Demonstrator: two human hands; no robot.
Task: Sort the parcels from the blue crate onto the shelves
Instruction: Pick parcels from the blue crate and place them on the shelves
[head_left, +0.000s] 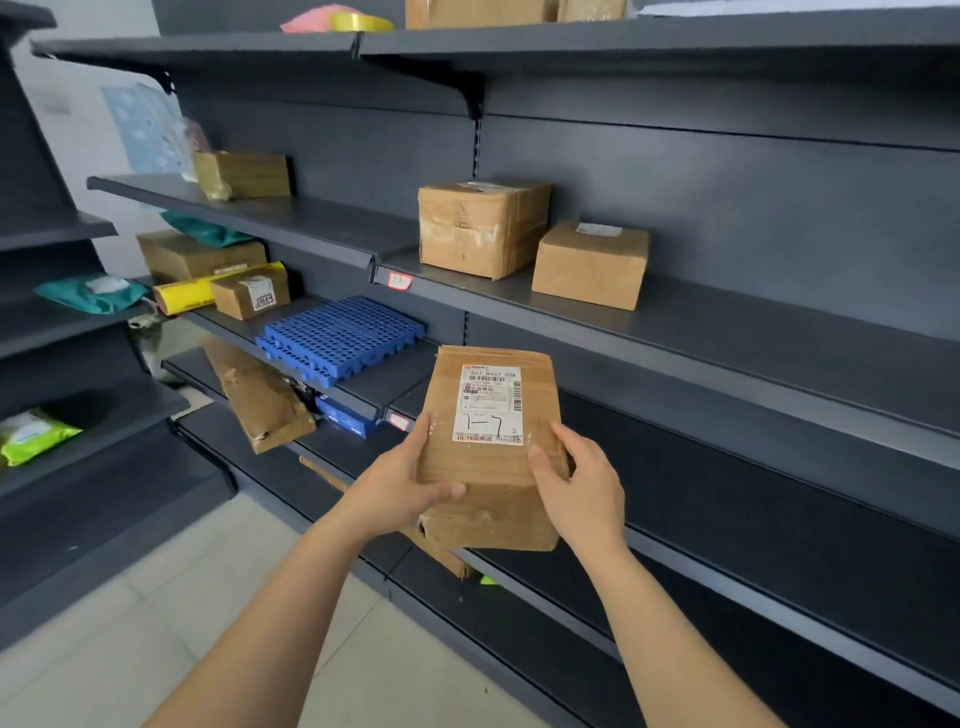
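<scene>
I hold the brown parcel (488, 447) in front of the dark shelves (727, 332), left hand (400, 483) and right hand (582, 488) each curled round a side, yet its taped wrapping looks slick, so it could slide out downward.

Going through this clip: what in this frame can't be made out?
1. Blue crate: outside the head view entirely.
2. Label on the held parcel: the fine print is too small to read.
3. Back of the held parcel, gripped by the left hand and right hand: hidden by the parcel itself.
4. Top-shelf boxes: cut off by the upper edge.
5. Red shelf tag: writing blurred.
</scene>
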